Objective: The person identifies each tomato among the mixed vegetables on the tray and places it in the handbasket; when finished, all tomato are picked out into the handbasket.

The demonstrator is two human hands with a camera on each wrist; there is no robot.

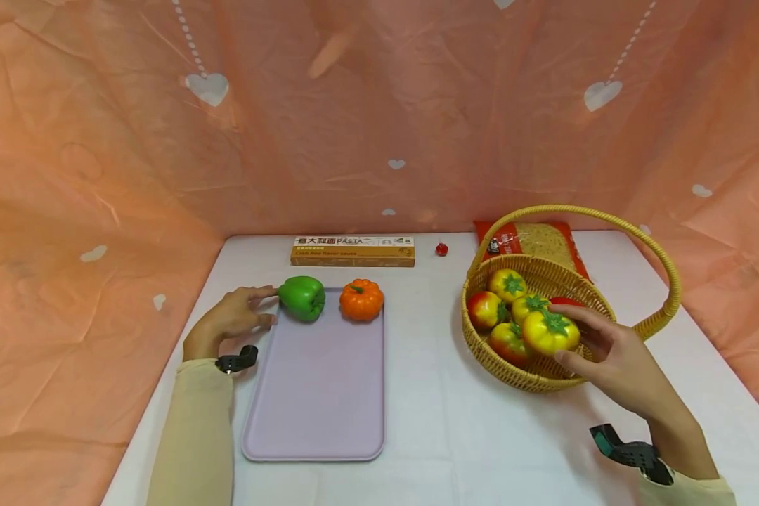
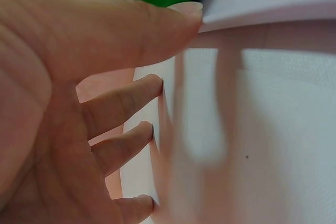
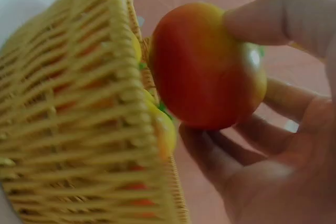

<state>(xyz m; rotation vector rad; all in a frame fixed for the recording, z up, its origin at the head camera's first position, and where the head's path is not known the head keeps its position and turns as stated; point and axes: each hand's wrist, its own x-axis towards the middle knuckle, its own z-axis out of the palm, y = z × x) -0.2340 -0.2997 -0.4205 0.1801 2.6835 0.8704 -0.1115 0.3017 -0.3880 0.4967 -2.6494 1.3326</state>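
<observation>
My right hand grips a yellow-and-red tomato with a green leafy top, thumb on one side and fingers on the other. In the right wrist view the tomato's red underside is above the rim of the wicker basket. Several more tomatoes lie inside. Beside the upper left edge of the lilac tray is my left hand, fingers spread and holding nothing. Its thumb tip is right at the tray rim in the left wrist view, close to a green bell pepper.
A small orange pumpkin sits at the tray's far right corner. Behind the tray lies a pasta box, with a small red item to its right. A red-edged bag lies behind the basket, whose tall handle arches up.
</observation>
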